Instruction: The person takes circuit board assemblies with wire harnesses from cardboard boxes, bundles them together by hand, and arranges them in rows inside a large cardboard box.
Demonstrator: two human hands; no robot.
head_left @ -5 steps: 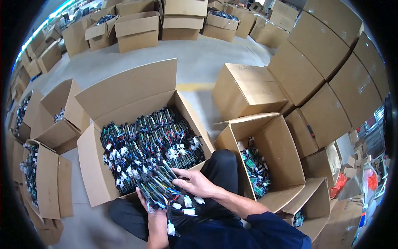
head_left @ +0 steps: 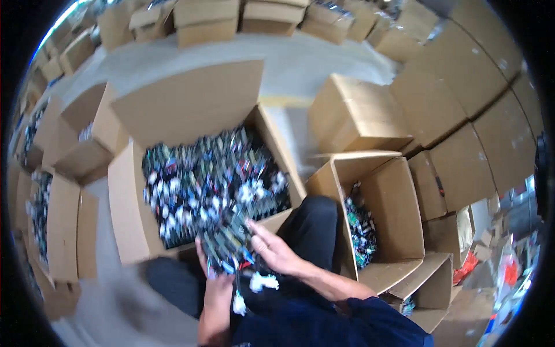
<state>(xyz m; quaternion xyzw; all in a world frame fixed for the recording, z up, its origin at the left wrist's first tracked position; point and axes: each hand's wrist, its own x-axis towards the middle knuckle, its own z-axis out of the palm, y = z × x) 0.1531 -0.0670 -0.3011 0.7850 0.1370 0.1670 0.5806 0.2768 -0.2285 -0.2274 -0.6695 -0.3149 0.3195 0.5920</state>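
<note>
Over my lap, a row of slim dark circuit boards with wires [head_left: 228,244] is held between both hands, its white plugs [head_left: 263,281] dangling toward me. My left hand [head_left: 213,276] is wrapped around the left side of the bundle from below. On the opposite side, my right hand [head_left: 276,251] presses its thumb and fingers against the boards' ends. Just beyond the hands, an open cardboard box [head_left: 128,202] holds packed rows of similar wired boards [head_left: 208,179]. Motion blur hides the finer details of the bundle.
Right of my knee [head_left: 317,228] stands an open carton [head_left: 399,202] with loose green boards and wires [head_left: 359,231]. Stacked closed cartons [head_left: 480,144] rise behind it. More open cartons [head_left: 63,231] line the left, and a further row [head_left: 205,23] crosses the far floor.
The view has shifted and blurred, with the far cartons now higher in the picture. Both hands keep hold of the bundle, which sits at nearly the same place over my lap.
</note>
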